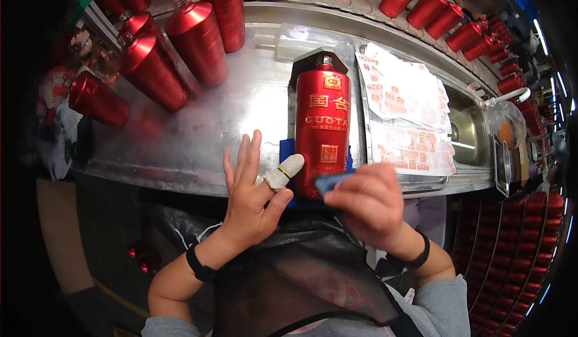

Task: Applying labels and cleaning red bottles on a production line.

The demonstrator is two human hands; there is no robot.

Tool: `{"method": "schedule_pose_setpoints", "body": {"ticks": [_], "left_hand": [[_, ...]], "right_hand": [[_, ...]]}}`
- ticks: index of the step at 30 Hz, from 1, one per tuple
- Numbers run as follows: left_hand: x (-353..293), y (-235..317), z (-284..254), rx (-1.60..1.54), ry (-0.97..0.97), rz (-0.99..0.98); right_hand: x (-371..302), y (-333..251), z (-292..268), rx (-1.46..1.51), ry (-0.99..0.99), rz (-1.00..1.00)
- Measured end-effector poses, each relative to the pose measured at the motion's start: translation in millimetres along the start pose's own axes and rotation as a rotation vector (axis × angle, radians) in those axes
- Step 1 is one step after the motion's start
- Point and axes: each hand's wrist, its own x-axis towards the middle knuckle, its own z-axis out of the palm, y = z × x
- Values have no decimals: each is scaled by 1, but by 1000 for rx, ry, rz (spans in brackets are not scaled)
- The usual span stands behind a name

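A red bottle (323, 120) with gold lettering lies on its back at the table's near edge, its neck pointing away from me. It rests in a dark holder (299, 67) with blue material showing at its sides. My left hand (250, 201) is left of the bottle's base, fingers spread; a whitish cloth finger cover (285, 172) on one finger touches or nearly touches the bottle's side. My right hand (372, 201) pinches a small flat blue-grey piece (331, 182) over the bottle's lower end. Whether that piece touches the bottle, I cannot tell.
Printed label sheets (409, 108) lie on a metal tray right of the bottle, beside a steel basin (466, 129). Several red bottles (195, 39) stand at the back left. A conveyor (343, 1) carrying more bottles curves along the far side. Stacked red bottles (518, 259) fill the lower right.
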Motion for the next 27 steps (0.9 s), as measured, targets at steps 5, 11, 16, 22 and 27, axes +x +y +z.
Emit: {"method": "schedule_pose_setpoints", "body": {"ticks": [5, 11, 16, 22, 27], "left_hand": [[-3, 0, -3, -151, 6, -82], [-6, -2, -3, -195, 18, -74], [-2, 1, 3, -180, -2, -41], [18, 8, 6, -84, -28, 71], [44, 18, 5, 107, -27, 153]], "right_hand": [[17, -5, -2, -1, 9, -98], [11, -15, 17, 158, -214, -221], [1, 10, 8, 75, 7, -99], [-16, 23, 0, 370, 40, 153], [-32, 25, -5, 459, 69, 287]]}}
